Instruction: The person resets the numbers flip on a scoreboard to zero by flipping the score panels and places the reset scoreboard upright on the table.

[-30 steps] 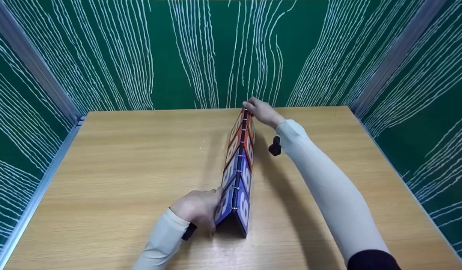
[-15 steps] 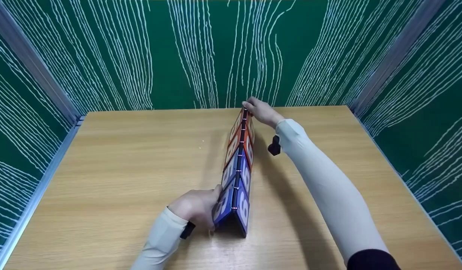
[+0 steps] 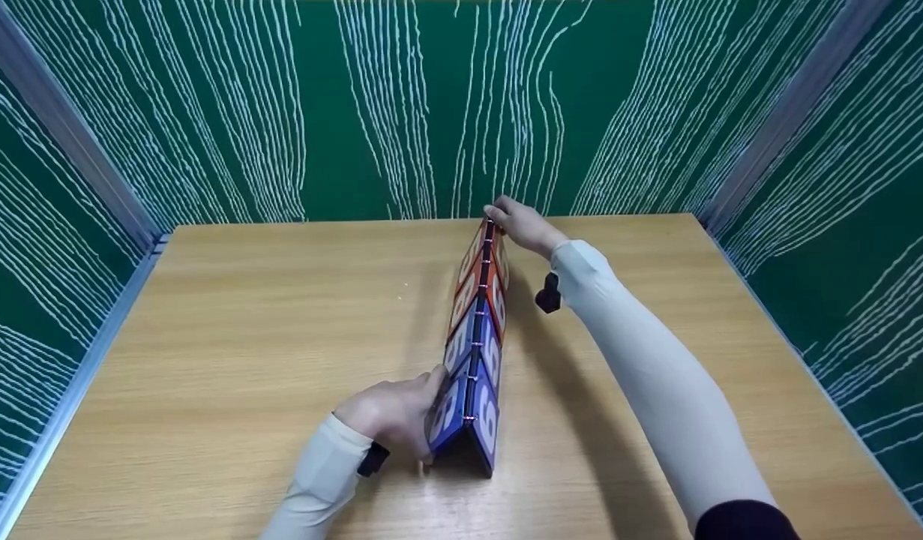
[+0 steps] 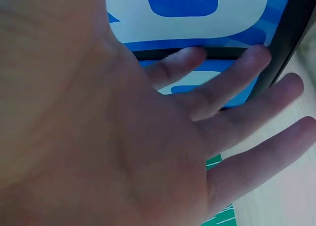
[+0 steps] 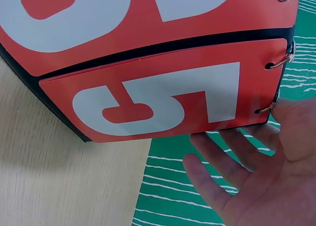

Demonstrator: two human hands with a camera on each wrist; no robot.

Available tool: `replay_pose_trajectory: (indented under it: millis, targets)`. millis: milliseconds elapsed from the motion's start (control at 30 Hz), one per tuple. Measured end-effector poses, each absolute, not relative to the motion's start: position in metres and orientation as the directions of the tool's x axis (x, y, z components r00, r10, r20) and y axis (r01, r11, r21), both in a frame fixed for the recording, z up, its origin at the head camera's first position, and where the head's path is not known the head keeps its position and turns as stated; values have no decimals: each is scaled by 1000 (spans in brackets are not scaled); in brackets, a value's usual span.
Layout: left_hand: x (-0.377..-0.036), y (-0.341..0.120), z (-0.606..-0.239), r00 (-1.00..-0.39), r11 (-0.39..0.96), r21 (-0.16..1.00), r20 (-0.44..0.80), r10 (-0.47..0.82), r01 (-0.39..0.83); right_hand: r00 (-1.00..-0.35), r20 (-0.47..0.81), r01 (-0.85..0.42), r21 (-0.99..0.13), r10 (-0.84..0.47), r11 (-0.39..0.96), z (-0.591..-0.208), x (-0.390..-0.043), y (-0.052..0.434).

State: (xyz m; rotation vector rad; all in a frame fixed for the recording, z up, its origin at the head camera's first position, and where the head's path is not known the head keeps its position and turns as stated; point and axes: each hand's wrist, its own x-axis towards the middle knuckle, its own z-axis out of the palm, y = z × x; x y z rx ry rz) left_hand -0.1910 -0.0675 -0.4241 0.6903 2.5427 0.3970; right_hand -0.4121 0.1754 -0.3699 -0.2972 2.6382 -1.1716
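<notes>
A tent-shaped flip scoreboard stands on the wooden table, its ridge running away from me, with red number cards at the far end and blue ones near me. My left hand lies against the near left face. In the left wrist view its fingers are straight and rest on a blue card. My right hand touches the top of the far end. In the right wrist view that hand is spread with relaxed fingers beside the red "5" card and its binding rings.
Green walls with white wavy lines close in the table on three sides, with metal rails along the left edge. Bare tabletop lies to both sides of the scoreboard. A black wrist camera hangs under my right forearm.
My left hand has crept slightly up the blue face. The scoreboard and my right hand stay where they were.
</notes>
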Motion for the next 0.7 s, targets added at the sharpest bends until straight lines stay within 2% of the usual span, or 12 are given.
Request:
replay_pose_trajectory:
  millis: [467,700]
  targets:
    - [-195,-77,-421,-766,780,490,-298,569,389,-950,-127,-97,-749,-286,655,-370,-411,175]
    - [-204,-86,-425,-738,746,563,-320,594,356,-951,-127,-98,-743,-283,662,-370,-412,175]
